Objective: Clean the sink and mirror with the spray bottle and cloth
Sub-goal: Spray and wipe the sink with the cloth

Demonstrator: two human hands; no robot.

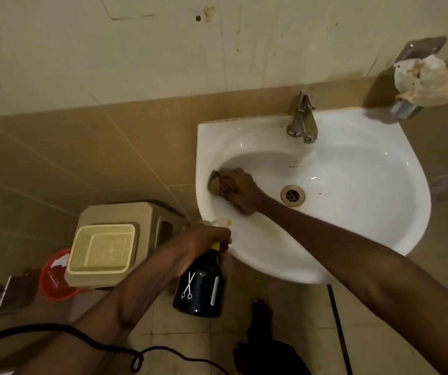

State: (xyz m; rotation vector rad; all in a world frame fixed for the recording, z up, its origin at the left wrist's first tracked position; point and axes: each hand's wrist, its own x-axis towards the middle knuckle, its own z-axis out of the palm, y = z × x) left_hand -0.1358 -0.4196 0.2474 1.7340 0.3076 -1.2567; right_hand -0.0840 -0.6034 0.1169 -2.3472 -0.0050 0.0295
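Against the tiled wall, the white sink (352,226) is the largest item and serves as the reference; its lower left rim is partly hidden by the crossing forearms. Left of the sink stands a beige bin (125,239) with a perforated lid, hiding most of a red bucket (55,282) beside it. Just below the sink's left rim hangs the dark spray bottle (199,285), printed with white scissors and a comb; no wording is legible. The left hand (206,239) is curled round its neck, covering most of the trigger head. Inside the sink's left wall, the right hand (240,192), arm extended across the basin, presses down on the brownish cloth (215,182), its fingers bent over it. The faucet (302,120) stands at the sink's back edge, the drain (292,195) at its centre.
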